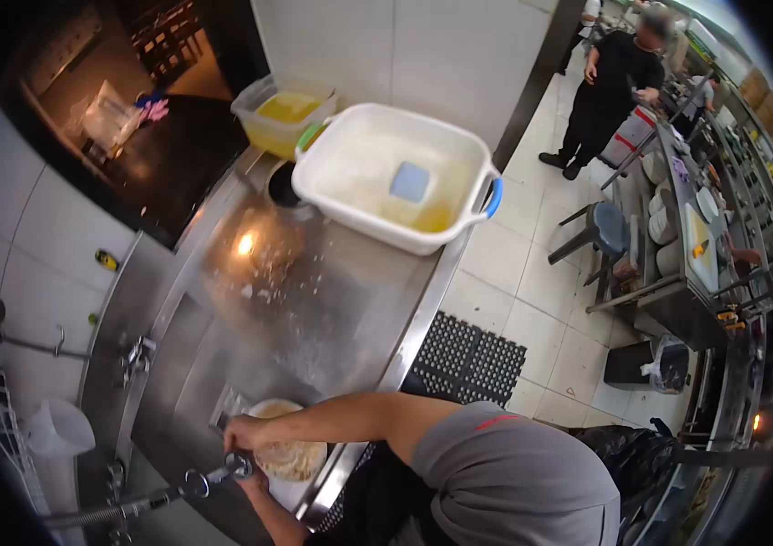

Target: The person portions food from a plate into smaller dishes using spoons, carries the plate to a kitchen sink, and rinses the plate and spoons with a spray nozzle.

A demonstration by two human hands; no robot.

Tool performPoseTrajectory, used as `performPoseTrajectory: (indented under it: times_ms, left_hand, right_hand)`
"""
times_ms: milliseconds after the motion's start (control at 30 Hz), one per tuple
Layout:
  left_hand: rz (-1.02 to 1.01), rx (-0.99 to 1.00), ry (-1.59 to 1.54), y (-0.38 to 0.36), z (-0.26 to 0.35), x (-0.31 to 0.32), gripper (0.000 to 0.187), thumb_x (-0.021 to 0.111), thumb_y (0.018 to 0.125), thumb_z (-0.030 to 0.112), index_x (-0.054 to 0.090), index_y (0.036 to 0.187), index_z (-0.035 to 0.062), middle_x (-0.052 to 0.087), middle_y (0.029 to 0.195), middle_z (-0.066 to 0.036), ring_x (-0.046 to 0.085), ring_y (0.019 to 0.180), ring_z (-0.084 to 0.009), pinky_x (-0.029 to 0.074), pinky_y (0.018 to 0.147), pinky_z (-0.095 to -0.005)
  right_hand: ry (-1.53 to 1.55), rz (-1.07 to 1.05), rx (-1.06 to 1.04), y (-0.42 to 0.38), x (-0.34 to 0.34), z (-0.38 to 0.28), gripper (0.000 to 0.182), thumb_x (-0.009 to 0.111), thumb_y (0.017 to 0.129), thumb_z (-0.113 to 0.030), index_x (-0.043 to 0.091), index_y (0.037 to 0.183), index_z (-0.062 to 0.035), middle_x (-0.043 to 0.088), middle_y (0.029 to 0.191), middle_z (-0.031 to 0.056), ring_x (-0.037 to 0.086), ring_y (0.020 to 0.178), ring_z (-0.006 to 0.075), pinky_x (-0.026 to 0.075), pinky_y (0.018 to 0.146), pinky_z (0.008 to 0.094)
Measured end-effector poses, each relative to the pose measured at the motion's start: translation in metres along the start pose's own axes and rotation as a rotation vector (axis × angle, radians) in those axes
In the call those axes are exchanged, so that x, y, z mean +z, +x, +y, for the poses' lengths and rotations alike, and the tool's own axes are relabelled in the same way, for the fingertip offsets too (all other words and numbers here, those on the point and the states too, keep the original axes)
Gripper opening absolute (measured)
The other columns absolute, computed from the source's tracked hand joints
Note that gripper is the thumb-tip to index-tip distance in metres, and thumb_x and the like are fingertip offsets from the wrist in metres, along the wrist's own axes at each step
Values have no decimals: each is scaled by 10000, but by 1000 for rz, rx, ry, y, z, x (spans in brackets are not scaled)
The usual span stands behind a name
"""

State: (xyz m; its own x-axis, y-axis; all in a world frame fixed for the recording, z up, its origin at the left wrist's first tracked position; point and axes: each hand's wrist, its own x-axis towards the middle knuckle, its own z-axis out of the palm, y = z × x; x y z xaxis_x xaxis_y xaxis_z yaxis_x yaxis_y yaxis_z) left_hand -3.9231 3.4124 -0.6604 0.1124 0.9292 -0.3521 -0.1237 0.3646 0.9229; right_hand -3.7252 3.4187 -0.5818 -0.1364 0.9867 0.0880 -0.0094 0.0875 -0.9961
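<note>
My right hand reaches across from the grey sleeve and closes over the handle of a metal spray nozzle on a flexible hose. Just below it, my left hand holds the near edge of a round bowl smeared with yellowish-brown residue. The bowl hangs over the steel sink, and the nozzle sits at its left rim. The fingers of my left hand are partly hidden under the bowl.
A white tub of cloudy water with a blue sponge stands on the wet steel counter, with a clear container of yellow liquid behind it. A black floor mat lies alongside. A person in black stands far off by shelves of plates.
</note>
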Motion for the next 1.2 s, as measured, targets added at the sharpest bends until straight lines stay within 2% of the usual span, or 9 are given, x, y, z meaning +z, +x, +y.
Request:
performPoseTrajectory:
  times_ms: [100, 233, 300, 400, 533, 633, 733, 967, 1200]
  left_hand:
    - [53, 43, -70, -33, 8, -22, 348, 637, 894, 134, 586, 1232, 69, 636, 1099, -26, 625, 966, -184, 501, 901, -358]
    - [-230, 338, 795, -55, 36, -38, 280, 621, 836, -32, 650, 1110, 21, 685, 1043, -96, 652, 943, -189, 530, 827, -337]
    - [-170, 60, 1264, -86, 65, -20, 264, 616, 800, -30, 657, 1060, -11, 689, 1006, -183, 673, 949, -262, 526, 824, -366]
    - [-230, 185, 1267, -98, 57, -37, 301, 618, 764, -34, 651, 1062, -20, 674, 1013, -230, 668, 952, -342, 518, 836, -411]
    - [-199, 343, 1354, -105, 60, -45, 315, 610, 772, -37, 638, 1085, -23, 663, 1020, -218, 643, 991, -375, 503, 871, -431]
    - [-99, 464, 1375, -154, 86, 1, 293, 700, 826, 247, 704, 1007, 18, 719, 942, -223, 689, 813, -377, 523, 737, -474]
    - [93, 464, 1506, -200, 93, 56, 214, 642, 840, 148, 691, 942, -34, 707, 892, -231, 674, 786, -398, 521, 704, -464]
    - [534, 588, 1594, -286, 47, 111, 233, 595, 855, 101, 687, 959, -86, 695, 886, -260, 670, 776, -399, 537, 715, -468]
    - [582, 528, 1593, -312, 47, 136, 278, 646, 817, 104, 673, 1073, -3, 676, 1045, -205, 646, 985, -370, 500, 883, -479]
  right_hand:
    - [43, -51, 86, -1, 30, 0, 133, 670, 668, -60, 762, 760, -89, 733, 765, 88, 704, 713, 188, 537, 656, 358]
    - [-360, 57, -149, -63, -55, -38, 121, 682, 784, -143, 729, 860, -61, 700, 794, 131, 691, 746, 283, 530, 677, 376]
    - [-319, 123, -66, -134, -128, -102, 167, 683, 873, -226, 686, 895, -60, 692, 827, 135, 674, 719, 287, 523, 667, 372]
    - [-242, 476, 263, -263, -221, -169, 193, 689, 863, -137, 660, 1040, -69, 681, 897, 95, 668, 758, 249, 538, 699, 348]
    - [-1044, 1548, 347, -472, -370, -203, 426, 590, 772, 63, 643, 1165, -93, 613, 1025, 150, 601, 968, 324, 494, 860, 412]
    - [-1679, 1872, 213, -610, -492, -263, 507, 671, 774, -14, 598, 1262, -127, 530, 1163, 208, 529, 1089, 388, 458, 920, 460]
    - [-1750, 2090, 466, -698, -602, -322, 671, 703, 773, -75, 481, 1398, -172, 455, 1342, 195, 486, 1184, 414, 440, 976, 487]
    - [-1774, 1940, 767, -805, -781, -376, 806, 765, 794, -218, 353, 1484, -280, 290, 1534, 188, 374, 1342, 423, 343, 1061, 604]
    - [-1822, 1744, 847, -838, -841, -348, 389, 660, 904, -273, 600, 1288, -292, 484, 1435, 5, 418, 1345, 261, 221, 1101, 704]
